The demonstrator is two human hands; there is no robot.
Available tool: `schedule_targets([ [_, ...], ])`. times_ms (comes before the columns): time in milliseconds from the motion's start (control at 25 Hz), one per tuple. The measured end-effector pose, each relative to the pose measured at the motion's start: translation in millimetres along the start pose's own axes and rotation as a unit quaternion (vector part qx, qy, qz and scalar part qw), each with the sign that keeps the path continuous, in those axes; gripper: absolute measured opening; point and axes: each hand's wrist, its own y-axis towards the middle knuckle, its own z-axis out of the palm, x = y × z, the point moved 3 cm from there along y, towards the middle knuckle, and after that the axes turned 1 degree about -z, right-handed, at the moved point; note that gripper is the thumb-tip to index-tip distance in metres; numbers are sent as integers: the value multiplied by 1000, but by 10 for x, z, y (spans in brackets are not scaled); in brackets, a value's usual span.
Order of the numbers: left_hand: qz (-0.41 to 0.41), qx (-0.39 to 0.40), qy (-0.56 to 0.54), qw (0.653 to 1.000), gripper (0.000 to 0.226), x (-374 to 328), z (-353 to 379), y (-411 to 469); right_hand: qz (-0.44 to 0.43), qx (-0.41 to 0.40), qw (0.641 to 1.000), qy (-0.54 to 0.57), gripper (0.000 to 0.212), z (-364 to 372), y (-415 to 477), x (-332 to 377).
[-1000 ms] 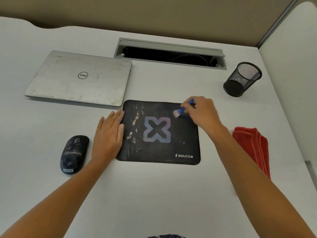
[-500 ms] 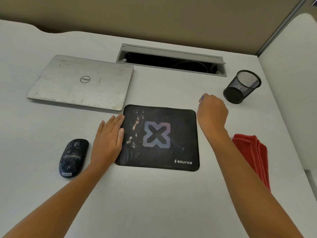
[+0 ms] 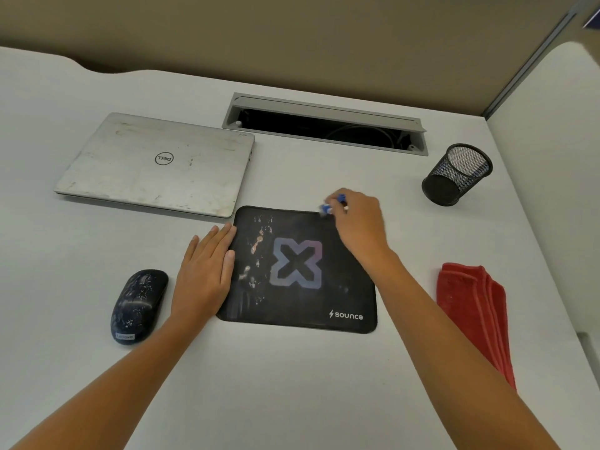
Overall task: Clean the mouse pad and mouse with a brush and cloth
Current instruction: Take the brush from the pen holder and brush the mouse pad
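Observation:
A black mouse pad (image 3: 292, 306) with a pale X logo lies on the white desk, with light crumbs and smears on its left half. My left hand (image 3: 206, 271) lies flat with fingers together, pressing on the pad's left edge. My right hand (image 3: 357, 222) is over the pad's far right corner, shut on a small blue brush (image 3: 328, 207) whose head touches the pad's far edge. A dark, speckled mouse (image 3: 139, 305) sits left of my left hand. A folded red cloth (image 3: 470, 306) lies to the right of the pad.
A closed silver laptop (image 3: 156, 164) lies behind the pad to the left. An open cable slot (image 3: 324, 125) is set in the desk behind. A black mesh pen cup (image 3: 454, 173) stands at the back right. A partition wall (image 3: 552, 157) rises on the right.
My right hand swept the brush off the pad's right edge, then came back to the pad's far right corner. My left hand stayed on the left edge.

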Motion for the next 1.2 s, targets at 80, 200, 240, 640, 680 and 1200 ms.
schedule_targets([
  [80, -1, 0, -2, 1000, 51, 0, 2, 1, 1, 107, 990, 94, 20, 154, -49, 114],
  [200, -2, 1, -3, 1000, 51, -2, 1, 0, 57, -29, 994, -91, 20, 21, 19, 8],
  [240, -2, 0, -3, 1000, 51, -1, 0, -2, 74, -93, 983, -139, 21, -56, 10, -12],
  [640, 0, -3, -8, 1000, 51, 3, -1, 1, 59, -113, 988, -87, 21, -59, 21, -43],
  [680, 1, -3, -7, 1000, 52, 4, -1, 3, 32, -81, 996, -17, 22, -12, 19, 0],
  [1200, 2, -4, -3, 1000, 51, 7, 2, -5, 76, 7, 996, 46, 25, -24, -97, -177],
])
